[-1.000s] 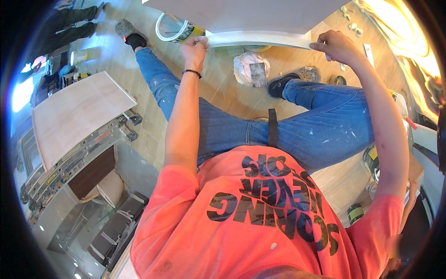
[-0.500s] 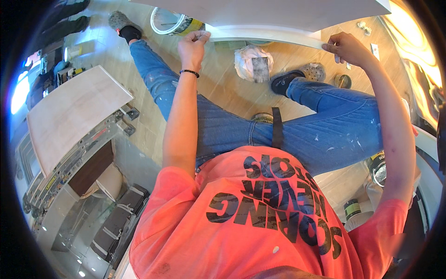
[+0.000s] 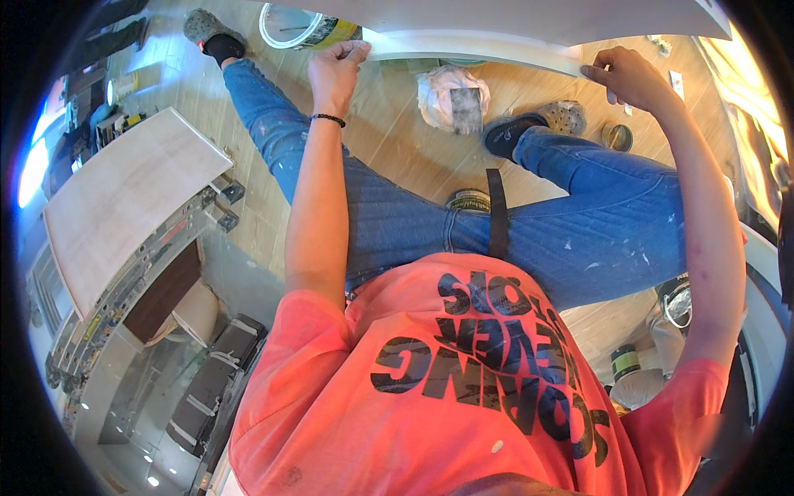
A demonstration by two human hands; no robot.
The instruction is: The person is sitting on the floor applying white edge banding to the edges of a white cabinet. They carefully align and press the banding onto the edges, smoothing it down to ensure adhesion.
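A long pale strip [image 3: 475,48] spans the gap between my two hands, along the near edge of a broad white panel [image 3: 546,18]. My left hand [image 3: 335,78], with a dark beaded bracelet at the wrist, pinches its left end. At the other end, the thumb and fingers of my right hand [image 3: 630,78] are closed on the strip. Beside my left hand stands a bucket [image 3: 337,31] with a white rim. Below the strip, a crumpled whitish bag [image 3: 436,97] lies on the floor with a grey rectangular piece [image 3: 466,111] on it.
My legs [image 3: 389,198] are spread wide over the wood-look floor [image 3: 389,124]. Near my right shoe stands a small open tin [image 3: 616,136]; another can [image 3: 469,200] is between my thighs. A pale board [image 3: 132,198] rests on supports at left. Crinkled shiny sheeting [image 3: 744,91] hangs at far right.
The view has shifted slightly, and the panel's right corner shows farther right. Both hands keep hold of the strip, now a little higher in the picture.
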